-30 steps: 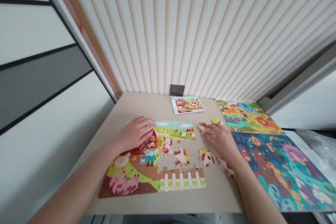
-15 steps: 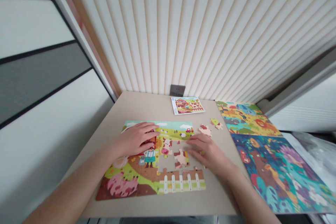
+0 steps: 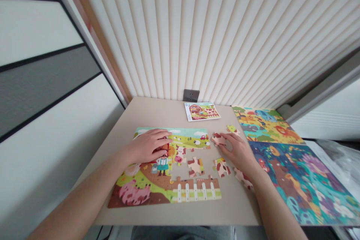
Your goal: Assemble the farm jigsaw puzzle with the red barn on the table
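Observation:
A partly assembled farm jigsaw puzzle (image 3: pixel 194 191) lies on the table, with a gap around the cow's body. My left hand (image 3: pixel 150 145) rests flat over its barn and farmer, fingers stretched out. To the right of the puzzle, my right hand (image 3: pixel 237 150) has its fingertips on a brown-and-white puzzle piece (image 3: pixel 217 139). Inside the gap sits a loose cow piece (image 3: pixel 194 167). Another cow piece (image 3: pixel 222 167) lies below my right fingers. A spotted piece (image 3: pixel 242 178) is partly hidden under the right wrist, and a green-topped piece (image 3: pixel 232 129) lies behind the hand.
A small picture card (image 3: pixel 202 111) of the farm scene lies at the back of the table, near a dark wall socket (image 3: pixel 191 95). At the right are a finished safari puzzle (image 3: pixel 267 123) and a dark blue forest puzzle (image 3: pixel 303 183). A pleated white wall (image 3: pixel 174 37) rises behind.
My right hand has moved right and away from me, off the puzzle's edge and onto a loose piece. Pieces it covered now show. My left hand stays on the puzzle.

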Action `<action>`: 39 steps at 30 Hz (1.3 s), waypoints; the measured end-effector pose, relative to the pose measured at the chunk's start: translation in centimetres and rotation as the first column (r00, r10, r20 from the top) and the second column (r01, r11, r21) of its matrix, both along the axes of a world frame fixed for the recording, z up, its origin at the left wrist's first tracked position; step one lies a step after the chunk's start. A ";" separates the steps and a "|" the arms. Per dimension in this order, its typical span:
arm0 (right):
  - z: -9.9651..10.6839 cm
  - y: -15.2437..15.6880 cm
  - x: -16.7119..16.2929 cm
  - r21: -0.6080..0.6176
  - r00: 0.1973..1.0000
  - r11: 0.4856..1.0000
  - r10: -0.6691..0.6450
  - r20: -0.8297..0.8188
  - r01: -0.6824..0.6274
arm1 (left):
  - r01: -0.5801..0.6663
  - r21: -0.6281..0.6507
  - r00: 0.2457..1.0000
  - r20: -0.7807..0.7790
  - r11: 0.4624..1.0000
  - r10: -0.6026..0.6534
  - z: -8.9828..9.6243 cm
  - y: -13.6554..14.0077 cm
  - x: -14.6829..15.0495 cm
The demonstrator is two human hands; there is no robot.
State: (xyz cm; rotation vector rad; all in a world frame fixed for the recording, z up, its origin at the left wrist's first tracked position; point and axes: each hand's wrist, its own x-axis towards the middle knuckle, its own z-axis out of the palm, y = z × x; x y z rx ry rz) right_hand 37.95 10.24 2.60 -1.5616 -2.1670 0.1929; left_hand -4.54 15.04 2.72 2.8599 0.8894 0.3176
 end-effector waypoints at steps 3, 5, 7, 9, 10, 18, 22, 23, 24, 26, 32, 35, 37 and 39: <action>1.5 -1.0 -1.8 -0.049 0.987 0.991 0.122 -0.107 -0.128 | 0.014 -0.004 0.999 0.034 1.000 -0.014 0.1 0.0 0.0; 2.1 -1.7 -3.1 -0.093 0.963 0.967 0.222 -0.151 -0.237 | 0.021 -0.002 0.999 0.033 1.000 -0.021 0.1 0.0 0.1; 2.3 -2.3 -4.4 -0.104 0.939 0.940 0.305 -0.161 -0.324 | 0.018 0.003 1.000 0.009 1.000 -0.018 0.0 0.0 0.1; 2.3 -2.6 -5.3 -0.089 0.919 0.923 0.358 -0.164 -0.375 | 0.013 0.010 1.000 -0.009 1.000 -0.013 0.0 0.0 0.1; 2.1 -2.7 -5.7 -0.080 0.912 0.917 0.373 -0.170 -0.390 | 0.011 0.013 1.000 -0.013 1.000 -0.010 0.0 -0.1 0.2; 1.1 -2.8 -7.0 -0.081 0.891 0.893 0.428 -0.152 -0.443 | 0.024 0.046 1.000 0.005 0.999 -0.024 1.1 -0.8 1.0; 0.6 -3.0 -7.4 -0.088 0.887 0.885 0.445 -0.127 -0.456 | 0.061 0.056 0.997 0.049 0.997 -0.064 1.4 -1.4 1.9; 0.6 -3.0 -7.4 -0.093 0.886 0.884 0.447 -0.121 -0.459 | 0.080 0.056 0.995 0.052 0.995 -0.083 1.4 -1.5 2.2; 0.5 -3.0 -7.5 -0.098 0.886 0.882 0.450 -0.116 -0.461 | 0.105 0.058 0.992 0.057 0.993 -0.108 1.4 -1.7 2.5; 0.4 -3.0 -7.4 -0.099 0.883 0.878 0.458 -0.104 -0.468 | 0.158 0.063 0.984 0.076 0.985 -0.163 1.3 -2.0 2.9; 0.0 -3.0 -7.5 -0.084 0.878 0.875 0.472 -0.080 -0.478 | 0.244 0.043 0.966 0.078 0.969 -0.247 1.1 -2.7 3.7; 0.7 -3.2 -7.6 -0.069 0.884 0.882 0.460 -0.084 -0.466 | 0.256 0.040 0.964 0.057 0.966 -0.258 0.9 -2.7 3.7; 1.4 -3.2 -7.0 -0.044 0.908 0.908 0.413 -0.072 -0.417 | 0.259 0.040 0.963 0.058 0.965 -0.261 0.8 -2.7 3.6; 2.0 -2.8 -5.5 -0.014 0.952 0.953 0.303 -0.038 -0.304 | 0.264 0.029 0.962 0.058 0.964 -0.265 0.7 -2.7 3.6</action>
